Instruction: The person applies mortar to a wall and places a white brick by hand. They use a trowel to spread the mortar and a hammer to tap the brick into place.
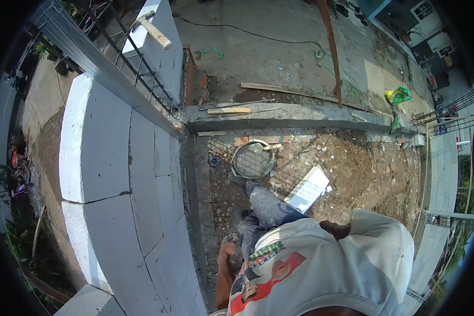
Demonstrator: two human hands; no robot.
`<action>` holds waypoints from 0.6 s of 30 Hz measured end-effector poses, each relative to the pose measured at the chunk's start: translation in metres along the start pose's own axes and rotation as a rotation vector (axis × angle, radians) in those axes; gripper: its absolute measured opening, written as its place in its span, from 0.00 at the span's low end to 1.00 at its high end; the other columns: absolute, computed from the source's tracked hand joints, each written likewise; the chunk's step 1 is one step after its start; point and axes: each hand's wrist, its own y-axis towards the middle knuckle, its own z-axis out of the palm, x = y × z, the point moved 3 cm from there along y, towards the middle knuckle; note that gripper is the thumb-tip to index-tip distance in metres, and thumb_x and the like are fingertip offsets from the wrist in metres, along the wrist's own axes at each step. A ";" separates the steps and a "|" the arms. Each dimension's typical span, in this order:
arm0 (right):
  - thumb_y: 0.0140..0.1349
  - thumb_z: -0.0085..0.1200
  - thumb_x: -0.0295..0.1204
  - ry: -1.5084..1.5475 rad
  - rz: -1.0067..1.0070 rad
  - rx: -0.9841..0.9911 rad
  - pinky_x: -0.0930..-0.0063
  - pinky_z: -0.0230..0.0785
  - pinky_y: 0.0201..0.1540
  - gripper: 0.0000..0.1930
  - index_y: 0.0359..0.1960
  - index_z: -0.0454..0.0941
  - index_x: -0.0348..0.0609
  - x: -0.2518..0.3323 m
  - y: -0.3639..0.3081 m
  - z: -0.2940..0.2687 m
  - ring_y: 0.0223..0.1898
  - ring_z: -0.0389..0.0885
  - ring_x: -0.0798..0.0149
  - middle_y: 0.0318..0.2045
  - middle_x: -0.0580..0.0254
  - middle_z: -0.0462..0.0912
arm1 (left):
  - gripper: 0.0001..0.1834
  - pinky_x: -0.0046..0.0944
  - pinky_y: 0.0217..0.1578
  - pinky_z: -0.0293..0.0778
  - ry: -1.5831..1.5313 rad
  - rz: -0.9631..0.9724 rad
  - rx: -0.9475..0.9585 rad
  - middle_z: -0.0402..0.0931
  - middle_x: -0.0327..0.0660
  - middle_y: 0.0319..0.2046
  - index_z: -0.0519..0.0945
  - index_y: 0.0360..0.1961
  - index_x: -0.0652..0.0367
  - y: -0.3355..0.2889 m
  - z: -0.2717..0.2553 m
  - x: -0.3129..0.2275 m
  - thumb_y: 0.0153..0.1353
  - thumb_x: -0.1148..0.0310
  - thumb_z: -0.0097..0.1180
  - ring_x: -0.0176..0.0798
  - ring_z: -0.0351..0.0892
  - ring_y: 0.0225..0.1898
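My left arm hangs down beside my body, and my left hand (227, 247) is near the gravelly ground, just right of a concrete ledge. The fingers are small and foreshortened, so their grip is unclear. My right hand is hidden; only a bit of the arm shows at the sleeve. In front of my feet stands a round bucket (251, 163) of grey mortar, with a wooden handle (273, 147) of some tool across its rim. A loose white block (308, 188) lies on the rubble to its right.
A wall of white blocks (105, 147) rises at my left. A hammer (155, 34) rests on a higher block beside a rebar cage (142, 68). A concrete beam (300, 118) crosses ahead, with a wood strip (229, 110) on it. A yellow-green bag (397, 96) lies far right.
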 end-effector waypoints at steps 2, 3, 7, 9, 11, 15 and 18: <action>0.62 0.66 0.47 -0.170 -0.050 0.057 0.48 0.84 0.42 0.23 0.47 0.88 0.39 -0.019 -0.003 0.017 0.34 0.92 0.44 0.38 0.41 0.91 | 0.27 0.44 0.50 0.80 0.156 -0.086 0.068 0.84 0.47 0.48 0.78 0.58 0.67 -0.039 0.017 -0.029 0.64 0.60 0.65 0.44 0.83 0.50; 0.61 0.66 0.47 -0.188 -0.094 0.066 0.48 0.84 0.42 0.23 0.46 0.89 0.39 -0.011 0.007 0.027 0.34 0.92 0.43 0.38 0.41 0.91 | 0.30 0.45 0.51 0.79 0.219 -0.123 0.095 0.83 0.49 0.49 0.77 0.60 0.68 -0.052 0.018 -0.042 0.63 0.57 0.65 0.46 0.83 0.52; 0.61 0.63 0.42 0.228 -0.123 -0.264 0.49 0.81 0.57 0.19 0.43 0.89 0.37 0.085 0.041 -0.028 0.51 0.89 0.40 0.45 0.38 0.89 | 0.45 0.50 0.57 0.78 0.427 -0.206 0.217 0.80 0.57 0.56 0.72 0.64 0.73 -0.054 0.037 -0.080 0.60 0.42 0.65 0.52 0.80 0.59; 0.64 0.62 0.41 0.124 -0.227 -0.253 0.49 0.81 0.56 0.16 0.45 0.89 0.44 0.127 0.117 -0.069 0.50 0.89 0.40 0.46 0.38 0.89 | 0.53 0.52 0.60 0.77 0.456 -0.281 0.252 0.78 0.61 0.59 0.70 0.67 0.76 -0.044 0.060 -0.086 0.59 0.35 0.66 0.56 0.79 0.63; 0.61 0.61 0.37 0.019 -0.217 -0.296 0.48 0.83 0.51 0.17 0.48 0.85 0.41 0.171 0.185 -0.123 0.45 0.89 0.37 0.43 0.42 0.90 | 0.61 0.54 0.63 0.76 0.436 -0.441 0.250 0.77 0.65 0.62 0.67 0.69 0.78 -0.040 0.085 -0.085 0.57 0.28 0.66 0.59 0.78 0.66; 0.64 0.56 0.33 -0.039 -0.168 -0.677 0.46 0.82 0.49 0.16 0.52 0.81 0.44 0.216 0.297 -0.211 0.47 0.88 0.40 0.44 0.42 0.87 | 0.79 0.55 0.70 0.71 0.323 -0.623 0.203 0.63 0.75 0.72 0.48 0.75 0.87 -0.002 0.116 -0.063 0.49 0.25 0.73 0.69 0.69 0.73; 0.70 0.50 0.32 -0.143 -0.104 -0.755 0.41 0.76 0.53 0.22 0.64 0.73 0.42 0.229 0.369 -0.274 0.55 0.82 0.41 0.54 0.45 0.79 | 0.80 0.57 0.71 0.70 0.337 -0.702 0.101 0.59 0.78 0.72 0.46 0.74 0.89 0.013 0.143 -0.053 0.50 0.25 0.72 0.74 0.67 0.72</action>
